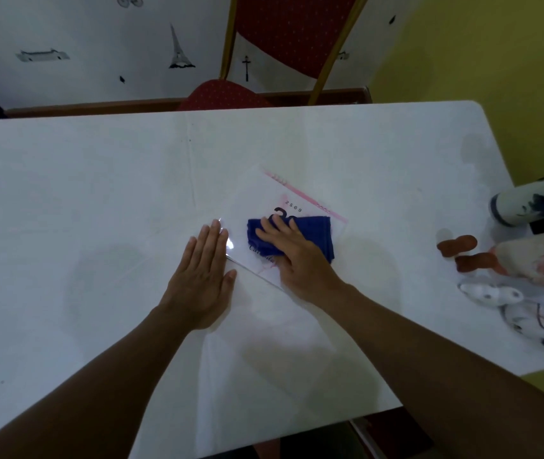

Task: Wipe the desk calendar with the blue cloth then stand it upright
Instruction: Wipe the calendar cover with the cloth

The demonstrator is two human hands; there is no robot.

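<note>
The desk calendar [264,197] lies flat on the white table [98,193], turned at an angle, with a pink spiral binding along its far right edge. A folded blue cloth [317,231] rests on its cover. My right hand [292,253] presses flat on the cloth, covering its left half. My left hand [203,276] lies flat, fingers together, on the calendar's left corner and the table beside it, holding nothing.
Ceramic figurines and a blue-and-white vase [528,207] crowd the table's right edge, with brown pieces [457,246] closest to the calendar. A red chair [284,44] stands behind the far edge. The table's near edge runs below my forearms.
</note>
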